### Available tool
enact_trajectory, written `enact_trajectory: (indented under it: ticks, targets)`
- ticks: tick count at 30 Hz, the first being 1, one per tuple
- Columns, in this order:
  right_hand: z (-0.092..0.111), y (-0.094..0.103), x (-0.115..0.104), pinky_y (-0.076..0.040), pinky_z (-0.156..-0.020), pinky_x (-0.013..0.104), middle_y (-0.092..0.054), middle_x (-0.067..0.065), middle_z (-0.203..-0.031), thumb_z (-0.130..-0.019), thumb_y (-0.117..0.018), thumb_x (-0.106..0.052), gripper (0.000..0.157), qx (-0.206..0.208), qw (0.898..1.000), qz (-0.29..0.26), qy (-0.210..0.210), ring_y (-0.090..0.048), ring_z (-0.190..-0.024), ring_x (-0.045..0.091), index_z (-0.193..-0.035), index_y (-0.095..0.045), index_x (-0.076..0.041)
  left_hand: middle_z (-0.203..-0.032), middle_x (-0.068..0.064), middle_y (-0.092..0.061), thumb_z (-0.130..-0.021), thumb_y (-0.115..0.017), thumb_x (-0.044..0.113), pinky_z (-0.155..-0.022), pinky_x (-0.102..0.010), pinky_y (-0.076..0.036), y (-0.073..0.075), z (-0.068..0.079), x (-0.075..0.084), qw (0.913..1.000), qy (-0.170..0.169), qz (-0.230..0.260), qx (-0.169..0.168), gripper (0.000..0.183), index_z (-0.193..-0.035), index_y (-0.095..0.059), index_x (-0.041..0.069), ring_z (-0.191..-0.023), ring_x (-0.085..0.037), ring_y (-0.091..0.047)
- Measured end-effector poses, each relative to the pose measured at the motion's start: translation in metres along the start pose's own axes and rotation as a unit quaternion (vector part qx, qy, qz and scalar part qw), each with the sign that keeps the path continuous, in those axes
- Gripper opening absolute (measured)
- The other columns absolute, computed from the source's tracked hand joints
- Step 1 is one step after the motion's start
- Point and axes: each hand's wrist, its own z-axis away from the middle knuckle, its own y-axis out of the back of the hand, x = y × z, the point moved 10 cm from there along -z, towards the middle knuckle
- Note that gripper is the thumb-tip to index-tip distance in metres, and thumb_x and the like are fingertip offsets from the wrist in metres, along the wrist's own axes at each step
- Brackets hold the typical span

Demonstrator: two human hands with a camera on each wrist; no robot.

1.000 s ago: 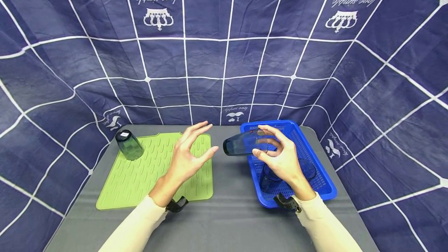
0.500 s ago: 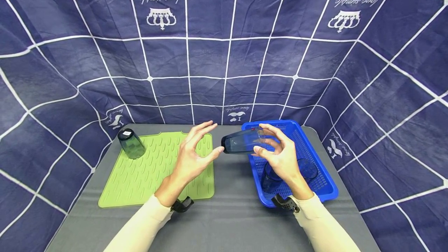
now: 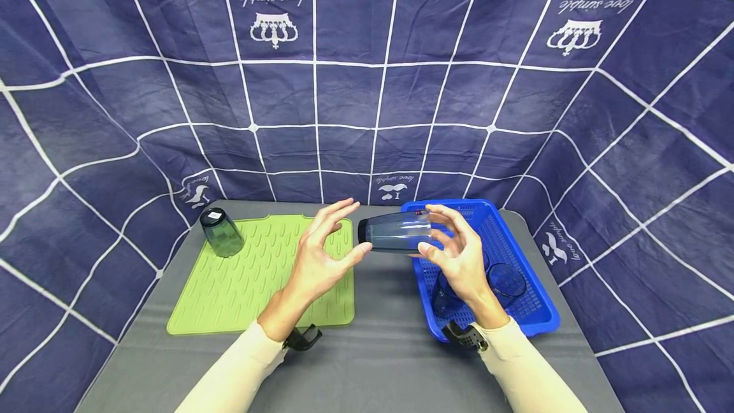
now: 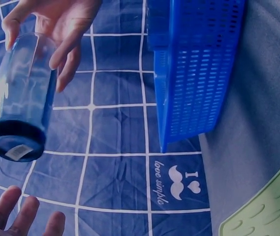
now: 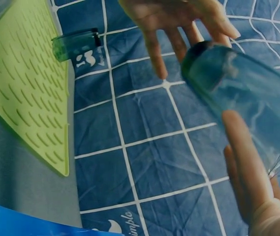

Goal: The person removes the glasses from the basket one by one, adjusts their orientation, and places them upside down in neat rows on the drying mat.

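My right hand (image 3: 463,265) grips a clear blue drinking glass (image 3: 397,232) near its rim, thumb on one side and fingers on the other. The glass lies sideways in the air, its thick dark base towards my left hand (image 3: 316,261). That hand is spread beside the base, fingers and thumb apart around it. In the left wrist view a gap shows between the left fingertips (image 4: 29,209) and the base, which bears a pale sticker. A second drinking glass (image 3: 222,234) stands upside down on the green ridged mat (image 3: 269,273), at its back left corner.
A blue perforated plastic basket (image 3: 541,317) stands on the right of the grey tabletop (image 3: 378,362), with more glasses (image 3: 507,280) inside, partly hidden by my right hand and wrist. Blue checked cloth (image 3: 344,94) hangs behind and at both sides.
My left hand has come closer to the glass's base. The held glass has turned closer to level and shifted slightly left relative to the basket. My right hand keeps its grip.
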Motion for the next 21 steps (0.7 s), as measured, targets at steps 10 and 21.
enact_trajectory:
  ticks: [10, 21]
  targets:
    - [0.001, -0.007, -0.015, -0.071, -0.092, 0.027, -0.066, 0.007, -0.147, -0.085, -0.075, 0.017, 0.076, -0.027, 0.996, -0.037, 0.075, -0.077, -0.124, 0.017, -0.158, -0.057, 0.006, -0.17, -0.001, -0.064, -0.089, -0.102, 0.014, -0.116, -0.052, -0.066, -0.002, 0.001, 0.006, 0.9982, -0.001, 0.056, -0.023, 0.082, -0.164, -0.067, 0.017, -0.157, -0.021, -0.063]
    - [0.002, -0.015, -0.021, -0.066, -0.116, 0.039, -0.068, 0.016, -0.151, -0.077, -0.074, 0.026, 0.068, -0.072, 0.98, -0.099, 0.154, -0.07, -0.143, 0.027, -0.143, -0.062, 0.017, -0.171, -0.006, -0.06, -0.083, -0.102, 0.006, -0.113, -0.043, -0.068, -0.005, 0.0, 0.011, 0.9902, 0.003, 0.133, -0.045, 0.1, -0.171, -0.058, 0.019, -0.153, -0.039, -0.066]
